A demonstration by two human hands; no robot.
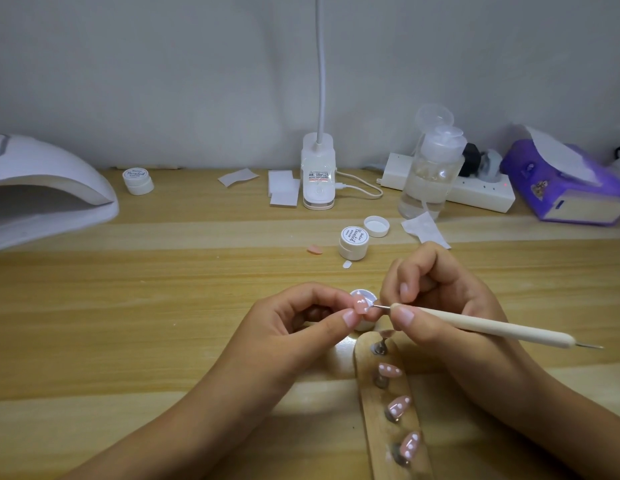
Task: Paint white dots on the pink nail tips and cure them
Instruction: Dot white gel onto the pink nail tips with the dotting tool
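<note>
- The left hand (pixel 301 320) pinches a pink tip (pixel 360 304) toward the front edge of the table (pixel 163 306); the right hand (pixel 436 306) grips the dotter (pixel 481 326), its point at that tip.
- Three dotted tips (pixel 398 406) sit on the stand (pixel 372 410); curing in the lamp (pixel 42 188) likely remains.

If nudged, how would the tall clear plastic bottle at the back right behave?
The tall clear plastic bottle stands high for its width, so a push probably tips it. Its flip cap is open, so liquid might spill.
</note>
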